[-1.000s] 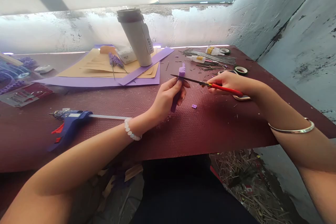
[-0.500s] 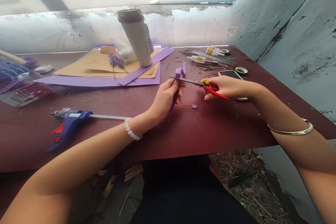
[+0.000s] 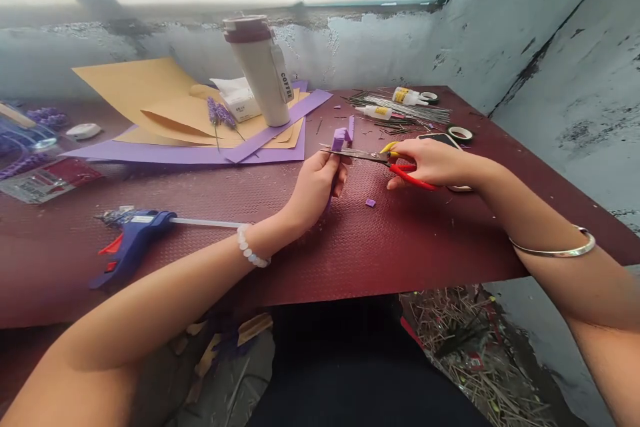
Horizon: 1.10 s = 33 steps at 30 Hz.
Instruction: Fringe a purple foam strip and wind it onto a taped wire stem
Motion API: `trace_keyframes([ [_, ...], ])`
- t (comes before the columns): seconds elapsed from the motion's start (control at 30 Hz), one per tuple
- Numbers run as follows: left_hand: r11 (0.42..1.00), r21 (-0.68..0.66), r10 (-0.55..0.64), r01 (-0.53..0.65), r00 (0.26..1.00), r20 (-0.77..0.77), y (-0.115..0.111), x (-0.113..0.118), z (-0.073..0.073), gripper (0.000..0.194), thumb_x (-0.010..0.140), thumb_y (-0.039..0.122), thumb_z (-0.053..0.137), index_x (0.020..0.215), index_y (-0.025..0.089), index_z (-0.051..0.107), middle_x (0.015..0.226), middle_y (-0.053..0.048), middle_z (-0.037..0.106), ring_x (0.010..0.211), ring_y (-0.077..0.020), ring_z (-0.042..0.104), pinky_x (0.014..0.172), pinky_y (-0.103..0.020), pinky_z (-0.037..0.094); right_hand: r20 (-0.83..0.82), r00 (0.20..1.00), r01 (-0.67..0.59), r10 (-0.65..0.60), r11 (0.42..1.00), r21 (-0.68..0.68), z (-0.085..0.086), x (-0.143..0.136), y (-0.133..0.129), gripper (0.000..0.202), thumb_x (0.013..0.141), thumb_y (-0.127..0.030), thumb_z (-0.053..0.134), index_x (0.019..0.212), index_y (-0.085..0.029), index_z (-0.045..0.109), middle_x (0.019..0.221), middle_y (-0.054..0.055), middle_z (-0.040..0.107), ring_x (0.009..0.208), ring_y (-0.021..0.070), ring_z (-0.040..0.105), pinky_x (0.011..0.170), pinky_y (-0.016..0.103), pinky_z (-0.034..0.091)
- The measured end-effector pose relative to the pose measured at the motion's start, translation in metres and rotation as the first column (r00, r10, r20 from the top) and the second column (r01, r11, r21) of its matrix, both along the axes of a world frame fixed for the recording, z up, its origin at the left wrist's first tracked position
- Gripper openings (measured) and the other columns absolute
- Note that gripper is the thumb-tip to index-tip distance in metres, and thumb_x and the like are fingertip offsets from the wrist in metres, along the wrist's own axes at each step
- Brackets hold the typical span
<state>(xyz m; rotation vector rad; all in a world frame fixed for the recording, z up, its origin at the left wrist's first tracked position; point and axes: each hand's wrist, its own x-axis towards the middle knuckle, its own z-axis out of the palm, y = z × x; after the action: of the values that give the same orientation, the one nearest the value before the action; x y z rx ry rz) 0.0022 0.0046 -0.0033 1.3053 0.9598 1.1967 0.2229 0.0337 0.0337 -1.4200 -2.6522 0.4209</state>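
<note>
Between the thumb and fingers of my left hand [image 3: 317, 183] is a folded purple paper strip [image 3: 340, 139], its upper end bent over above the thumb. My right hand [image 3: 425, 161] grips scissors [image 3: 370, 155] by their red and yellow handles. The blades point left and lie across the strip just above my left thumb; how far apart they are is hard to make out. A small purple scrap [image 3: 370, 203] rests on the table below the blades. The lower part of the strip is mostly hidden behind my left hand.
A blue glue gun [image 3: 143, 233] lies at left. Behind stand a coffee cup [image 3: 260, 73], brown paper [image 3: 150, 90] and purple sheets [image 3: 270, 155]. Glue bottles [image 3: 375, 112], thin wires [image 3: 430, 113], tape [image 3: 460, 134] and a phone [image 3: 443, 140] are at right.
The scissors have shifted slightly at the strip, and my right hand has moved a little to the left. At the back left, the brown paper has lifted and spread upward.
</note>
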Motion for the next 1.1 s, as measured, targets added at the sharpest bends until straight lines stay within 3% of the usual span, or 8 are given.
trace_keyframes([
  [0.23, 0.999, 0.035, -0.013, 0.014, 0.999, -0.034, 0.0, -0.001, 0.0, 0.027, 0.099, 0.012, 0.041, 0.076, 0.016, 0.054, 0.053, 0.006, 0.049, 0.039, -0.0043, 0.042, 0.04, -0.018, 0.031, -0.006, 1.0, -0.026, 0.026, 0.997, -0.079, 0.0, 0.0, -0.003, 0.04, 0.084, -0.059, 0.048, 0.075, -0.021, 0.053, 0.071, 0.002, 0.056, 0.064, 0.0157, 0.045, 0.063, 0.031, 0.034],
  [0.47, 0.997, 0.054, -0.045, 0.047, 0.999, -0.025, 0.0, -0.001, -0.002, 0.027, 0.099, 0.015, 0.043, 0.076, 0.015, 0.058, 0.055, 0.005, 0.05, 0.041, -0.0041, 0.042, 0.043, -0.018, 0.033, -0.033, 0.999, -0.004, 0.003, 0.999, -0.051, -0.003, 0.005, 0.002, 0.034, 0.081, -0.047, 0.048, 0.06, -0.021, 0.045, 0.056, -0.002, 0.04, 0.057, 0.0126, 0.034, 0.057, 0.031, 0.028],
  [0.67, 0.997, 0.053, -0.062, 0.061, 0.998, 0.021, -0.004, 0.0, 0.001, 0.026, 0.098, 0.013, 0.042, 0.077, 0.015, 0.058, 0.057, 0.005, 0.052, 0.042, -0.004, 0.044, 0.043, -0.018, 0.035, -0.064, 0.998, 0.017, -0.027, 0.989, -0.145, 0.0, 0.011, 0.006, 0.031, 0.076, -0.047, 0.051, 0.059, -0.021, 0.048, 0.058, -0.002, 0.042, 0.057, 0.0128, 0.037, 0.056, 0.031, 0.029],
  [0.9, 0.996, 0.042, -0.077, 0.076, 0.997, 0.011, -0.004, -0.001, 0.003, 0.027, 0.099, 0.013, 0.041, 0.077, 0.016, 0.056, 0.055, 0.005, 0.05, 0.042, -0.0043, 0.044, 0.043, -0.018, 0.035, -0.094, 0.995, 0.002, -0.028, 0.964, -0.266, -0.001, 0.01, 0.003, 0.042, 0.078, -0.057, 0.052, 0.059, -0.022, 0.038, 0.059, -0.004, 0.035, 0.055, 0.0106, 0.033, 0.054, 0.029, 0.027],
  [1.1, 0.998, 0.029, -0.051, 0.05, 0.999, 0.006, -0.002, 0.0, 0.0, 0.028, 0.1, 0.016, 0.042, 0.076, 0.016, 0.056, 0.055, 0.006, 0.05, 0.04, -0.0035, 0.041, 0.042, -0.018, 0.032, -0.099, 0.995, -0.024, -0.003, 0.962, -0.271, -0.002, 0.008, 0.002, 0.047, 0.078, -0.066, 0.056, 0.071, -0.019, 0.055, 0.067, 0.0, 0.051, 0.062, 0.0134, 0.043, 0.059, 0.029, 0.032],
])
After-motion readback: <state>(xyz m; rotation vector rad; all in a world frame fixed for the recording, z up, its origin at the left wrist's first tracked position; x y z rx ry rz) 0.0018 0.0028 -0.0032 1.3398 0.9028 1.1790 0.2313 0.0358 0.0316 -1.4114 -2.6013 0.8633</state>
